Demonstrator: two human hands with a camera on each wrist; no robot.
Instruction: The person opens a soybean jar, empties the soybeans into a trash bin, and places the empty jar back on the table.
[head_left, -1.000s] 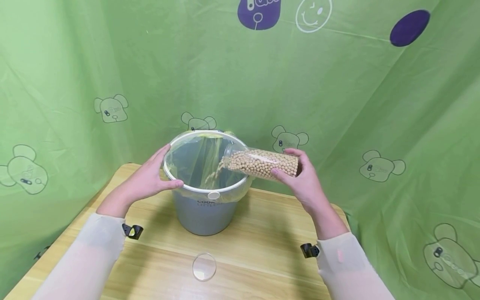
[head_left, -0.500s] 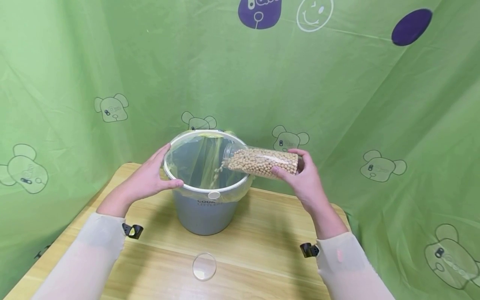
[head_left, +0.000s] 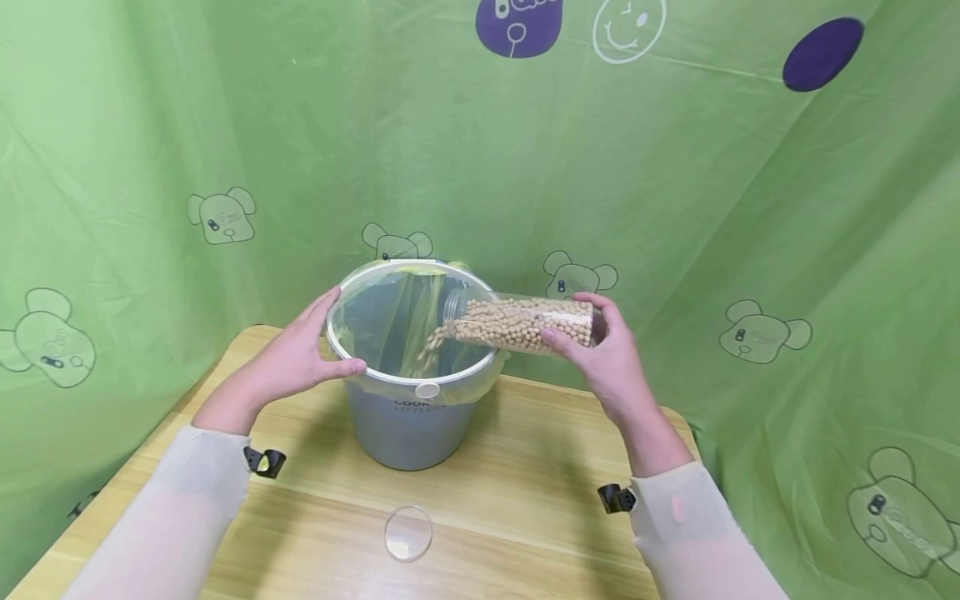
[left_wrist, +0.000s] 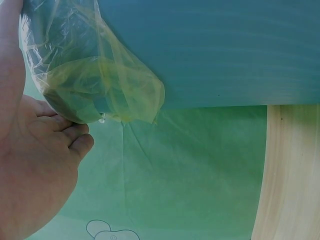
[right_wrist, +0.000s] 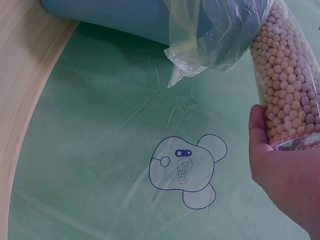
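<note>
In the head view, a grey-blue trash bin (head_left: 408, 429) with a white rim stands on the table, lined with a thin yellowish bag (head_left: 487, 387). My left hand (head_left: 296, 350) rests spread against the rim's left side, thumb extended at the front; the left wrist view has its fingertips beside the bag's overhang (left_wrist: 130, 95). My right hand (head_left: 611, 354) grips the base end of a clear plastic jar (head_left: 517, 321) of soybeans (right_wrist: 287, 85). The jar lies nearly level, its open mouth over the bin, and beans (head_left: 429, 350) stream out into the lined bin.
A clear round lid (head_left: 408, 533) lies on the wooden table (head_left: 495, 500) in front of the bin. A green printed curtain (head_left: 675, 208) hangs behind and around the table. Black wrist mounts (head_left: 266, 461) sit on both sleeves.
Soybeans keep pouring from the jar, and the level inside it has dropped slightly. The jar has shifted a little to the left. My left hand and the bin stay in place.
</note>
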